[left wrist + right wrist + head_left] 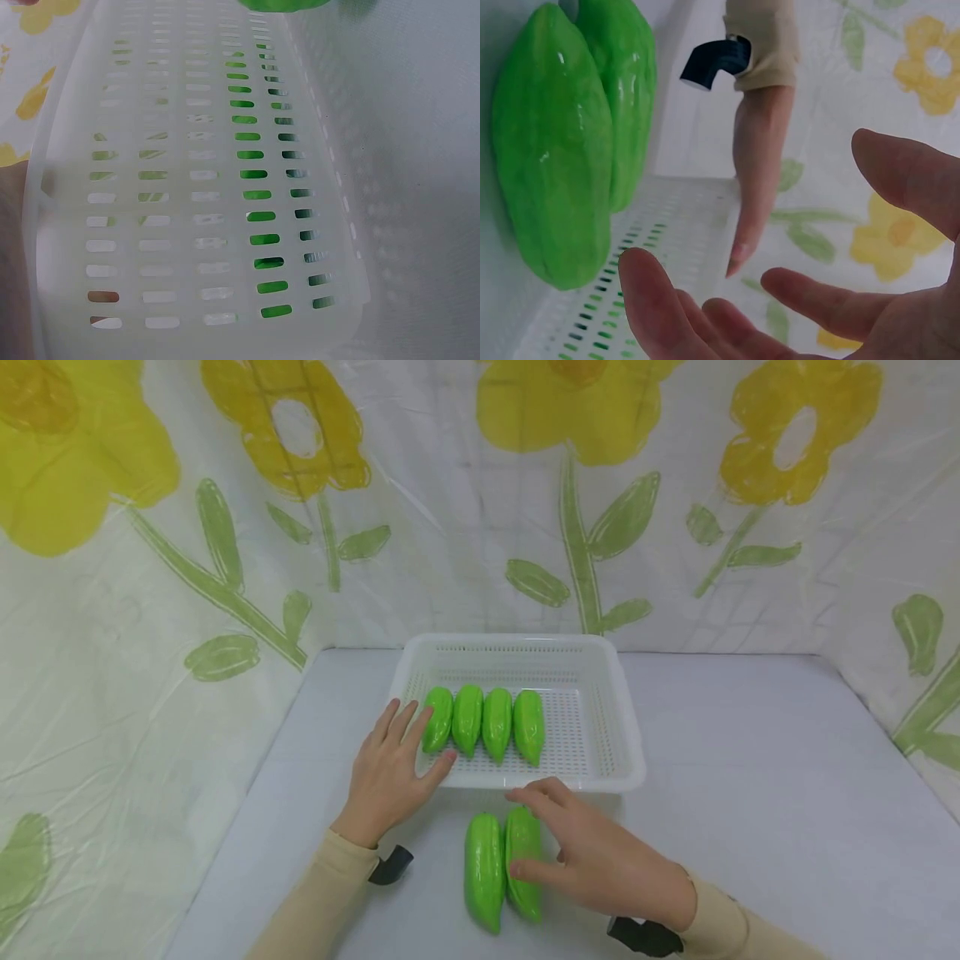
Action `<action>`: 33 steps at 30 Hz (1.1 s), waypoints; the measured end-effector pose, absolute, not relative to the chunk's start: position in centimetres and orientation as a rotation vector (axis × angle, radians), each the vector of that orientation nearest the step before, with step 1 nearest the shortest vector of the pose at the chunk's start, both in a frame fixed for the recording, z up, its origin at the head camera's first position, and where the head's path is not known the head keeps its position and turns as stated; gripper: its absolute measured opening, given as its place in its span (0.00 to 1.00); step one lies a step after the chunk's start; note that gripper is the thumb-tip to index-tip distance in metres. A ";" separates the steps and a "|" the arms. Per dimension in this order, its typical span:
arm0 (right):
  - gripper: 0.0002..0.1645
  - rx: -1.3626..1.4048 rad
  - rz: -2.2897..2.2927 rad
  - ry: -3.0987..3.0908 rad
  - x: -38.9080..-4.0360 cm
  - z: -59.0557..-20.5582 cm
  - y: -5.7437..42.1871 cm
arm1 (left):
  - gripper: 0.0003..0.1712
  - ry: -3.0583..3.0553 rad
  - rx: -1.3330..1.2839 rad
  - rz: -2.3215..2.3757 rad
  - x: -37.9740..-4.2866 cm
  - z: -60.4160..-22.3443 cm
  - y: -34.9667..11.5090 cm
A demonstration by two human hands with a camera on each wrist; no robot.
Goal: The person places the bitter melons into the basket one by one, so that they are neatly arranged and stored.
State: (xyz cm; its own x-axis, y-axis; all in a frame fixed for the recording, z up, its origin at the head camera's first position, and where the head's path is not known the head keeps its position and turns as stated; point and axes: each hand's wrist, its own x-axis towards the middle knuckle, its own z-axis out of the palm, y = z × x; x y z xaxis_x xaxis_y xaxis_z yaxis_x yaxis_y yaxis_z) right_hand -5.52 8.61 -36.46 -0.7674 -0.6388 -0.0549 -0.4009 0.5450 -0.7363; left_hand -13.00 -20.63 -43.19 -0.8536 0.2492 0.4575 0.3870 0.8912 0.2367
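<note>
Several glossy green fruit-shaped pieces (498,722), long and ridged with a pointed end, lie side by side in a white plastic basket (632,735). My left hand (386,781) is at the basket's front left edge, fingers extended beside the leftmost piece (439,718); whether it touches is unclear. In front of the basket, a left piece (483,872) and a right piece (523,835) lie next to each other on the table. My right hand (600,852) hovers by the right piece, thumb and fingers apart. Nothing is between the fingers (652,307) in the right wrist view.
The basket's slotted wall (67,300) fills much of the left wrist view. A pale cloth covers the table (735,760). Behind and at the sides hangs a white curtain (450,560) with yellow flowers. A black device (392,866) sits at the left wrist.
</note>
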 end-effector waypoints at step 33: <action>0.40 -0.953 -0.894 2.738 -6.3 -43.9 7.2 | 0.42 -2.607 -0.473 -0.448 -13.1 -43.4 -20.7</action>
